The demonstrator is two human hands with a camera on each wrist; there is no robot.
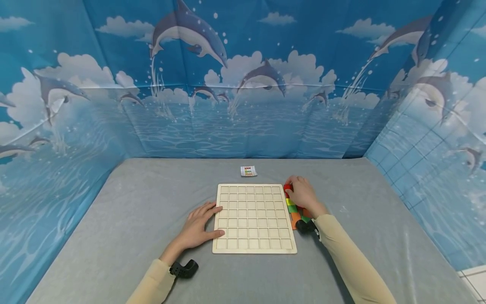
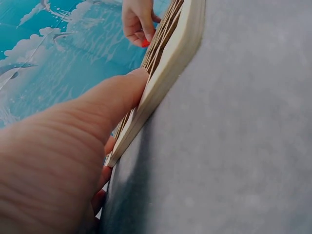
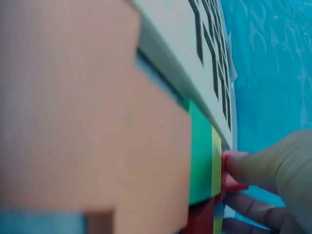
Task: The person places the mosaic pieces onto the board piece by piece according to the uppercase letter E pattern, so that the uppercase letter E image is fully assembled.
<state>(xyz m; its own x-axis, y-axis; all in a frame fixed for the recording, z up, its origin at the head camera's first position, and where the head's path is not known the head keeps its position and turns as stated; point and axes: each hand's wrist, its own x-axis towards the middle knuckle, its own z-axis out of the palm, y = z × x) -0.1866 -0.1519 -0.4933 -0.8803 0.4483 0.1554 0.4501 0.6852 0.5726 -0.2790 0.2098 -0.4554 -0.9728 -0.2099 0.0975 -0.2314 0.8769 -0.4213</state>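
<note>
Head view: wooden grid board flat on grey cloth, small pattern card lying beyond its far edge, well apart. Left hand resting flat at board's left edge, fingers straight and slightly spread, tips touching the rim, likely to keep the board from sliding. Right hand curled over a row of coloured blocks packed just beside board's right edge, fingertips closing on the red block at the far end of the row. Dolphin-print backdrop all round. Left wrist view: board seen edge-on, left hand's fingers straight and pressed against its side, other hand far off pinching something red. Right wrist view: blocks very close and blurred, orange, then green and yellow, lined along the board; right hand's fingertips pinching the red block at the end of the line; grip elsewhere hidden, cannot tell how the remaining fingers lie.
</note>
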